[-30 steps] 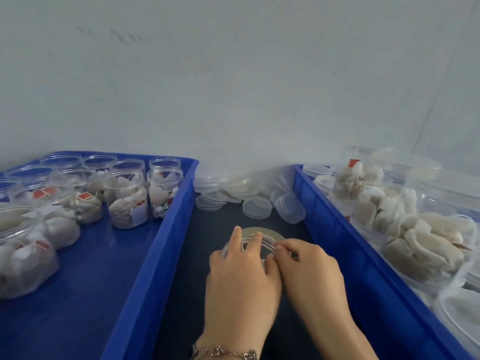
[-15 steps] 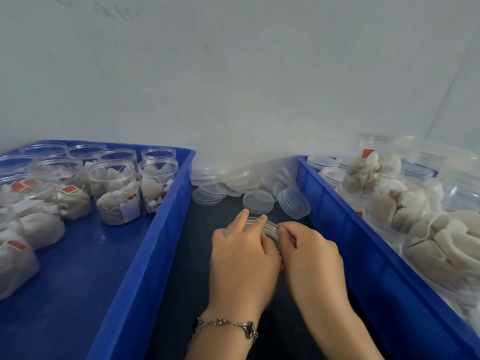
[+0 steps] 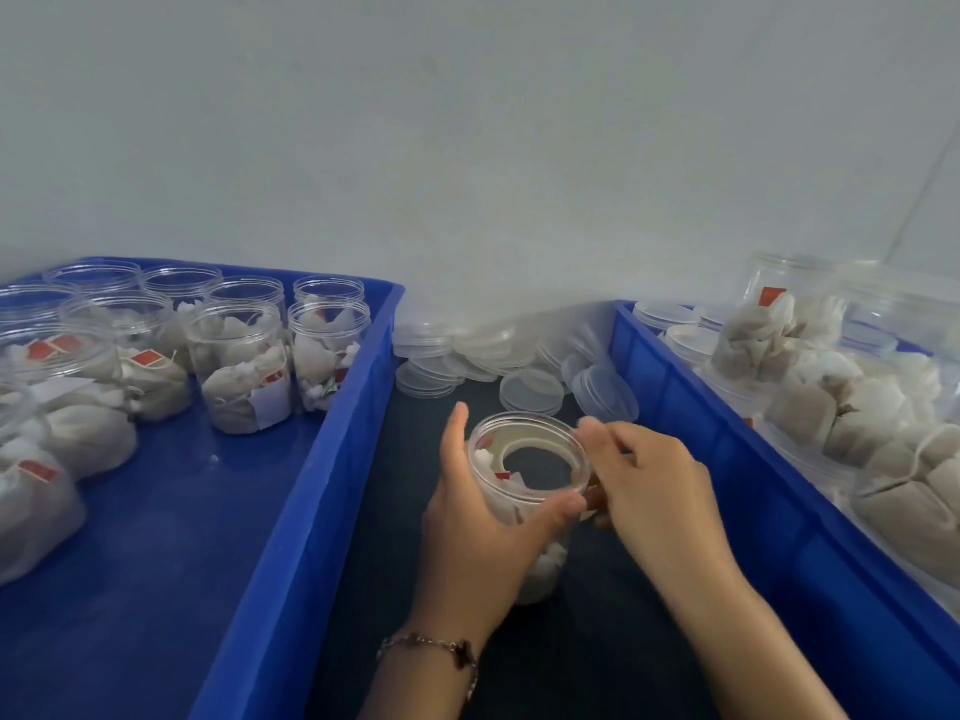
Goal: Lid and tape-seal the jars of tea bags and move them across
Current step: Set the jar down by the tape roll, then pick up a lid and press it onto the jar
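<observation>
A clear plastic jar (image 3: pixel 530 433) of tea bags stands on the dark table between two blue totes, its top towards me. My left hand (image 3: pixel 478 537) is wrapped around the jar's left side and front. My right hand (image 3: pixel 654 480) pinches the rim on the right with its fingertips. A beige ring, which looks like a tape roll (image 3: pixel 519 443), shows through the jar's clear top. I cannot make out any tape on the rim. Lidded jars of tea bags (image 3: pixel 239 376) stand in the left tote (image 3: pixel 363 366).
The right tote (image 3: pixel 675 392) holds jars heaped with tea bags (image 3: pixel 831 407). Loose clear lids (image 3: pixel 530 392) lie piled against the wall behind the jar. A white wall closes off the back. Both tote walls stand close on either side of my hands.
My hands were together over the jar's top and have spread to its two sides. The jar's clear top now shows, and the view has shifted.
</observation>
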